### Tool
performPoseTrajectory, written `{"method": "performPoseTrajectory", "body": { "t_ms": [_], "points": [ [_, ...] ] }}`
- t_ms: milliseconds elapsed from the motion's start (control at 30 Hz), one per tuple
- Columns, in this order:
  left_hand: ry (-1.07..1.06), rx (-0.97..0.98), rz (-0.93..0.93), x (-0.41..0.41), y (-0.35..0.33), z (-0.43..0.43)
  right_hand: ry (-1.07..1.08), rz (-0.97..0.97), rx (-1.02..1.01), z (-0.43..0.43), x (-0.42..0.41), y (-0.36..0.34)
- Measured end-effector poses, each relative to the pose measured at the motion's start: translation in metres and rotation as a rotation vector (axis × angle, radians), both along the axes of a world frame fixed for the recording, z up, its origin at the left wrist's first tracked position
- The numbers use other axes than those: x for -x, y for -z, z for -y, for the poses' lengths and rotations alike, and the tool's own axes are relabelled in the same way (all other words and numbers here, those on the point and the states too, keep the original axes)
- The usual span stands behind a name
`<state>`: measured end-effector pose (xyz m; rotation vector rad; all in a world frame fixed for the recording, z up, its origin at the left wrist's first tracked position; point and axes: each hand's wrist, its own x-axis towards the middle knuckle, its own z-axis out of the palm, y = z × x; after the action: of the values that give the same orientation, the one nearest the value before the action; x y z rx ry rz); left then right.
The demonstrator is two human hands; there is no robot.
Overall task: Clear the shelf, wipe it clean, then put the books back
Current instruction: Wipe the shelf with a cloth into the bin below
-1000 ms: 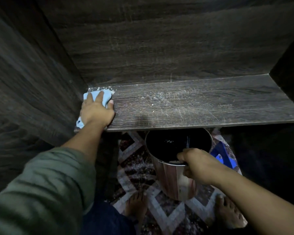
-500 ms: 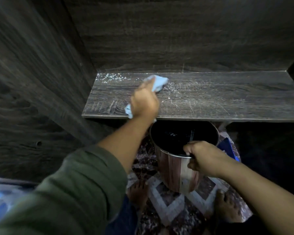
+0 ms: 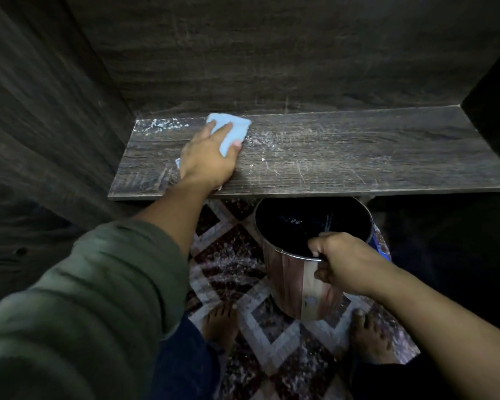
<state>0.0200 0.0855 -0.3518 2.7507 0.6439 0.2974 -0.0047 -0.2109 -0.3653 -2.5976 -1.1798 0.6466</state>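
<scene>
Wiping stage, judging by the bare shelf — no books anywhere in view. Pressing a blue cloth flat onto the far left part of the board with the left hand, fingers straight, thumb out to the right. Gripping the near rim of a bin with the right hand, fingers curled over the edge, bin mouth held just under the shelf's near edge and a bit right of the cloth. Plenty of white dust up there: a patch in the far left corner just beside the cloth, plus a thinner scatter to the right, toward the middle.

Tips for this bit, going by the look of it:
- Reach back into that far left corner first, then drag toward the near edge rather than sideways — otherwise just smearing it around.
- Keep the palm flat and the pressure even, to stop the cloth bunching up.
- Shift the bin left, right under the exit point of each stroke, to avoid dumping crumbs onto the patterned rug.
- Overlap the strokes, working rightward along the board.
- Probably worth refolding to a clean face partway through.
</scene>
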Motion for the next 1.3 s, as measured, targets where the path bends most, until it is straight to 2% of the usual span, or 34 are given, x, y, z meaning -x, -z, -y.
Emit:
{"method": "performPoseTrajectory", "body": {
  "t_ms": [333, 500, 567, 633, 767, 900, 1033, 1100, 1167, 1300],
  "points": [
    [0.422, 0.164, 0.188, -0.003, 0.013, 0.072, -0.006, 0.023, -0.016, 0.012, -0.003, 0.003],
    [0.665, 0.165, 0.164, 0.029, 0.006, 0.095, -0.023, 0.042, -0.001, 0.019, 0.0, 0.002],
    [0.748, 0.234, 0.148, 0.044, 0.002, 0.1, -0.023, 0.042, 0.002, 0.022, 0.001, 0.001],
    [0.749, 0.322, 0.157, 0.05, -0.005, 0.101, -0.024, 0.043, 0.001, 0.025, 0.001, 0.0],
    [0.493, 0.271, 0.344, 0.021, -0.024, 0.081, -0.009, 0.021, -0.007, 0.028, 0.001, -0.002],
    [0.337, 0.177, 0.191, -0.022, -0.012, 0.062, 0.007, 0.017, -0.021, 0.028, -0.001, -0.003],
    [0.076, 0.011, 0.036, -0.042, 0.002, 0.069, 0.014, 0.019, -0.039, 0.029, -0.002, -0.003],
    [0.168, -0.023, 0.039, -0.044, 0.006, 0.077, 0.02, 0.026, -0.045, 0.033, -0.003, -0.003],
    [0.362, 0.022, 0.053, -0.036, 0.007, 0.085, 0.022, 0.027, -0.053, 0.036, -0.004, -0.004],
    [0.633, 0.009, 0.091, 0.007, 0.006, 0.103, 0.006, 0.037, -0.04, 0.036, -0.003, -0.009]
  ]
}}
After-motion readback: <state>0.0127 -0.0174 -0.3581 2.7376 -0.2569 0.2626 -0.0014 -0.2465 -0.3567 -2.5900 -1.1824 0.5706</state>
